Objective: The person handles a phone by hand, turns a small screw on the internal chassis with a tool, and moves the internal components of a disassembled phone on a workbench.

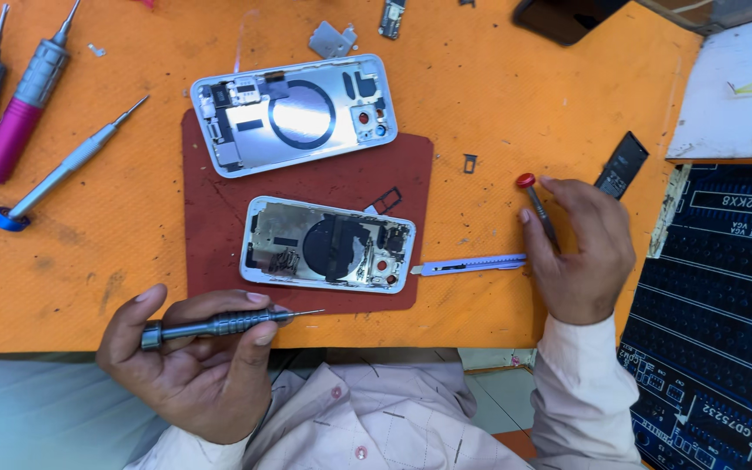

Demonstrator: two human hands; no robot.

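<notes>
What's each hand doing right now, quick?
Left hand: closed on a grey screwdriver.
Right hand: closed on a red-capped screwdriver, beside the utility knife.

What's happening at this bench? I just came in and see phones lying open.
A person sits at an orange mat with two opened phone housings: one partly on a red pad, the other fully on it. The left hand holds a grey screwdriver near the lower housing. The right hand grips a red-capped screwdriver, beside a utility knife. More screwdrivers lie at the left.
</notes>
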